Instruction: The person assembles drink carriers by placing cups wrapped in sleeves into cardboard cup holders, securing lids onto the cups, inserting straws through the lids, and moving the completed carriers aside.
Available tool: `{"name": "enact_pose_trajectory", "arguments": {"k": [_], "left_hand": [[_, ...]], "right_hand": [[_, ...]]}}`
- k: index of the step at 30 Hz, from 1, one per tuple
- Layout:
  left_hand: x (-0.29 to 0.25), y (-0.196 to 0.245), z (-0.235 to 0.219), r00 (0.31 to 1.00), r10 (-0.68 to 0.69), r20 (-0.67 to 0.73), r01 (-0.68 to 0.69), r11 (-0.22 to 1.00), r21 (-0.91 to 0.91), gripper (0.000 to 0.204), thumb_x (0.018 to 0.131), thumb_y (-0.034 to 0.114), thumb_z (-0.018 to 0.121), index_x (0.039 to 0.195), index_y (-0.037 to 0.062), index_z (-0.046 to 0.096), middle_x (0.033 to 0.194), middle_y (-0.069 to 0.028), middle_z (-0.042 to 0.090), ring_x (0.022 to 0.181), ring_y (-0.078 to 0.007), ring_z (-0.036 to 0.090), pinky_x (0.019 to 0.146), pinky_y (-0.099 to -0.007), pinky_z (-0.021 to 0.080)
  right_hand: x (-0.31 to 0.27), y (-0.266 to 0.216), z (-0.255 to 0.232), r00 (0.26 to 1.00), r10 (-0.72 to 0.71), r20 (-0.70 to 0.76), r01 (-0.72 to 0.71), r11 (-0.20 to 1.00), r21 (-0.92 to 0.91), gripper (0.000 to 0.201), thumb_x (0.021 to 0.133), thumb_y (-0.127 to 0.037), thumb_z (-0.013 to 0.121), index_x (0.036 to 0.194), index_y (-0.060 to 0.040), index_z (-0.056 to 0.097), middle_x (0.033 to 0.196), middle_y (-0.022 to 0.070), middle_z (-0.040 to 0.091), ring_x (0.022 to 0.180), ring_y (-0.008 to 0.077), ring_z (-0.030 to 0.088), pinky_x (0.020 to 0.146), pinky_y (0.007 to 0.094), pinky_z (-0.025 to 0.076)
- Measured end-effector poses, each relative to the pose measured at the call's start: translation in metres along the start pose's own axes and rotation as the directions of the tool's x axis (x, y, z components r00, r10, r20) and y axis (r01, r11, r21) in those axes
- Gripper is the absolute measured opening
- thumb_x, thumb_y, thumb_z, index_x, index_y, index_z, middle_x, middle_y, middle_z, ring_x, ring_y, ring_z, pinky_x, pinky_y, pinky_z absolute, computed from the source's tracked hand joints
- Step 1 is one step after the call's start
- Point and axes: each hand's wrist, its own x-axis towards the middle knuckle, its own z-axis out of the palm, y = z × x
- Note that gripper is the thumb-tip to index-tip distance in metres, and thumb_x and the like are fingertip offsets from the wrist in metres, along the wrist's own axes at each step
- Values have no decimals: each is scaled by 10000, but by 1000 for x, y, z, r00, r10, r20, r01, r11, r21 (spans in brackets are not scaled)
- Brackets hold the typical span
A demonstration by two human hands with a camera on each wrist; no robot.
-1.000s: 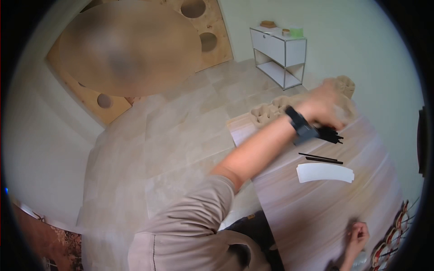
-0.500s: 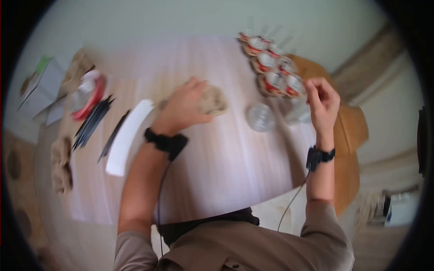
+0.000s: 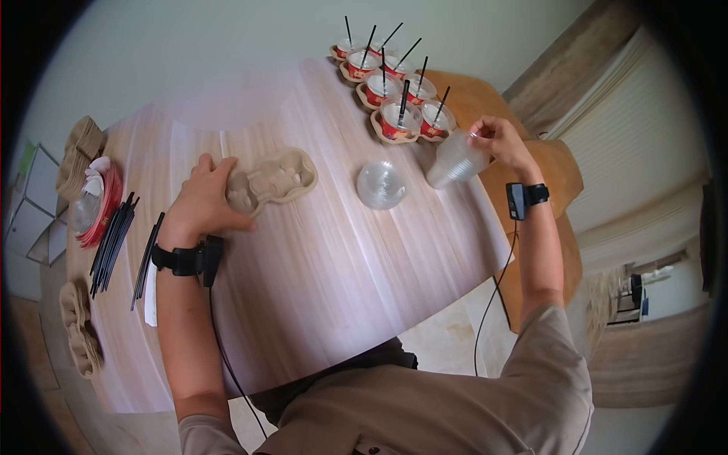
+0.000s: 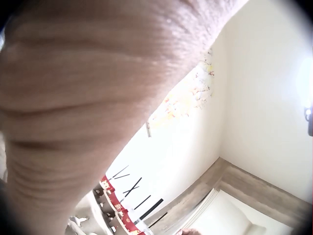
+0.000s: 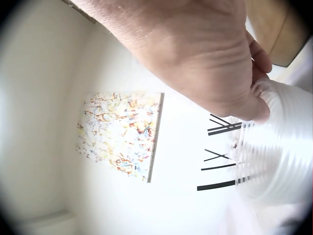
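Observation:
My left hand point(image 3: 201, 201) grips the left end of a brown pulp cup carrier point(image 3: 284, 174) on the table, its thumb along the near edge and fingers across the far one. In the left wrist view the palm blocks most of the carrier. My right hand point(image 3: 500, 144) pinches the top of a stack of clear plastic dome lids point(image 3: 457, 161), which leans over the table's right side. The right wrist view shows thumb and fingers at the lip of the top lid point(image 5: 274, 132). Another clear dome lid point(image 3: 381, 184) lies between carrier and stack.
Red cups point(image 3: 364, 64) with clear lids and black straws stand in carriers at the back right. At the left lie black straws point(image 3: 115, 243), stacked red cups point(image 3: 110, 201), a white strip point(image 3: 151, 299) and more carriers point(image 3: 80, 330). A brown seat point(image 3: 542, 178) borders the table's right edge.
My left hand has come from the far-left carriers to the middle of the table with one carrier. My right hand has risen from the table and now pinches the lid stack. The head view has turned right.

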Motion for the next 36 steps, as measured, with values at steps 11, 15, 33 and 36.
{"name": "enact_pose_trajectory", "arguments": {"k": [11,15,33,36], "left_hand": [[23,-34,24,982,128,-141,-153,971,-182,1177,655,364,1044,1645,-6,527,1390,-212,595,1333,-416,626,1152,-443,521],[29,-50,36,964,126,-234,-178,960,-216,1149,711,423,1033,1643,-16,527,1402,-218,574,1338,-420,622,1169,-433,509],[-46,-104,-27,970,-226,-89,219,973,-77,720,626,386,1073,1132,7,730,1053,-187,746,1013,-358,727,869,-442,568],[-40,-87,-15,963,-245,-111,254,964,74,724,637,382,1060,1183,12,763,1278,-212,729,1195,-409,704,1019,-473,573]], "right_hand": [[0,1,-22,999,-29,38,26,997,77,81,1059,-117,760,996,-94,714,888,-30,702,803,79,657,687,277,545],[-6,-15,-53,994,-100,-36,105,978,179,54,1090,-163,727,1055,-123,734,937,-52,715,841,40,626,724,236,484],[13,-218,256,854,-443,271,312,855,414,84,916,7,726,996,-18,730,776,-22,661,690,83,580,641,295,486],[10,-219,258,872,-417,255,334,890,310,76,902,-18,744,976,-12,728,762,0,660,717,108,600,663,317,500]]}}
